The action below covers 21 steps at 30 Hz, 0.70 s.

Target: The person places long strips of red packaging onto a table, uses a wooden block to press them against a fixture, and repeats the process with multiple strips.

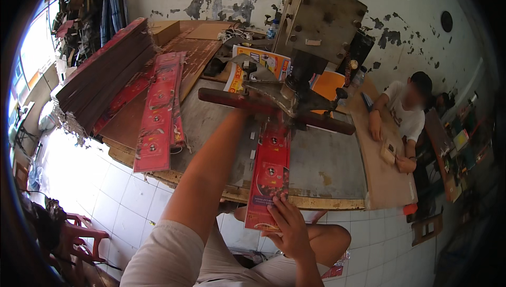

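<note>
A long red printed strip [271,171] runs from under the press head out past the table's near edge. My right hand [289,229] grips its near end, fingers on top and thumb at the lower edge. From the lower left my left forearm [205,163] reaches up to the dark crossbar [221,97] of the machine. The left hand itself is lost among the bar and the dark metal parts, so its fingers do not show. The strip's far end is hidden beneath the machine's metal bracket [287,97].
Left of my arm lie several red printed strips [155,113], beside a tall bundle of dark-edged sheets [105,66]. A heavy metal machine body [321,21] stands behind. At right, another person [406,108] sits handling a small tan block [388,152]. A red stool [87,234] stands lower left.
</note>
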{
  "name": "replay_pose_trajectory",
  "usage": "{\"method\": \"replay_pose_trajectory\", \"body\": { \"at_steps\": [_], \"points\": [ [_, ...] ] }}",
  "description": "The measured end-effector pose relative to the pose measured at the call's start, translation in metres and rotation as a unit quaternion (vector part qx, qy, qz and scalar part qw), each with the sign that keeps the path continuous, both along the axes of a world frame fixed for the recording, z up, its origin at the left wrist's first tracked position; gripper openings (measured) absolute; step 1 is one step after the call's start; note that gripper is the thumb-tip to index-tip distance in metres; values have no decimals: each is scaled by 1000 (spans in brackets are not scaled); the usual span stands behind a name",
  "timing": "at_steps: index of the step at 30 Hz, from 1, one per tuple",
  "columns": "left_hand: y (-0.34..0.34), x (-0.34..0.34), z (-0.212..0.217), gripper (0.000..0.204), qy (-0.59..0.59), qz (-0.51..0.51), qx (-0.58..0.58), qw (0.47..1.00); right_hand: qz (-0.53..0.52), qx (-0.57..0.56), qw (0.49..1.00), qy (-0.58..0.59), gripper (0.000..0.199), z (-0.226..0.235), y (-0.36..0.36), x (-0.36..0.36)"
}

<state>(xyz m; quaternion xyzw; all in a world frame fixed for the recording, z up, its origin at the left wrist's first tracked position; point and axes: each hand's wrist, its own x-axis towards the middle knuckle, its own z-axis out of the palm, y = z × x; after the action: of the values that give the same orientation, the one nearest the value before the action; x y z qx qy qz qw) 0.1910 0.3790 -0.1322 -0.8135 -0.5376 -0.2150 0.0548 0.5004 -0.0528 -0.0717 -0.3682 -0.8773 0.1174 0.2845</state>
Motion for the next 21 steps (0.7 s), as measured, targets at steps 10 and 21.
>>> {"method": "replay_pose_trajectory", "body": {
  "at_steps": [10, 21],
  "points": [
    [24, -5, -9, 53, -17, 15, -5, 1000, -13, -40, 998, -50, 78, 14, 8, 8],
    [52, -3, -7, 54, -34, 23, -7, 999, -43, -61, 994, -80, 79, 17, 33, -4]
  ]
}}
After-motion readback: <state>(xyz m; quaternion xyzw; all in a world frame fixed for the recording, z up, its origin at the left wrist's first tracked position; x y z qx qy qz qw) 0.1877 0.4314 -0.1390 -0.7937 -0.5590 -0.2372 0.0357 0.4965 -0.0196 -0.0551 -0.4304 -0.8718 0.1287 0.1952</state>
